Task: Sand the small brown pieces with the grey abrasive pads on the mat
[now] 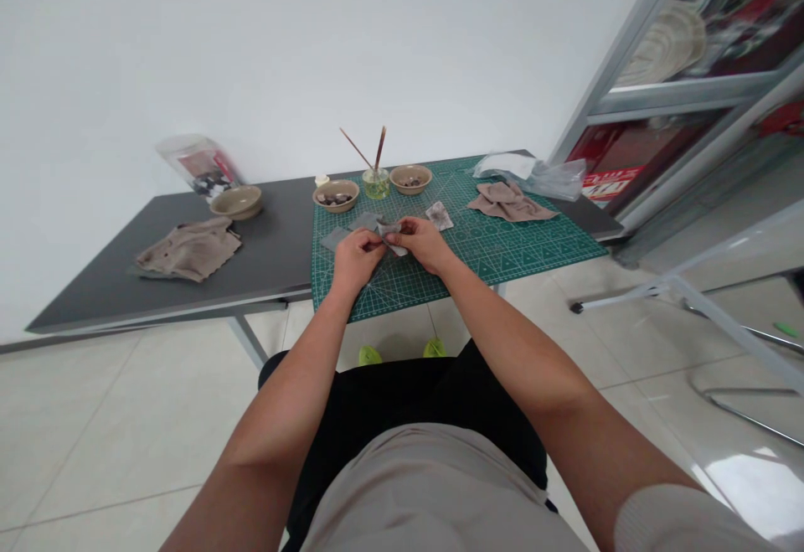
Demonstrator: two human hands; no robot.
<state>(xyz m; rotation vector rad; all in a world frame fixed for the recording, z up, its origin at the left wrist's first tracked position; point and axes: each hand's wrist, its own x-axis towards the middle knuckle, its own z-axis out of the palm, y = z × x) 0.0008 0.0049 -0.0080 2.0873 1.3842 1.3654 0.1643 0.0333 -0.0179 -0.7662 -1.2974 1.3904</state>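
Both my hands meet over the green cutting mat and pinch a small grey sheet, crumpled between the fingers. My left hand grips its left end with closed fingers. My right hand holds its right end, fingers curled. Flat grey sheets lie on the mat just under and left of my hands. A small speckled square piece lies to the right of my right hand. What the fingers hold besides the sheet is hidden.
Two tan bowls with dark bits flank a glass jar holding thin sticks. A third bowl and a plastic bag sit at back left. Brown cloths lie on the grey table. A metal frame stands right.
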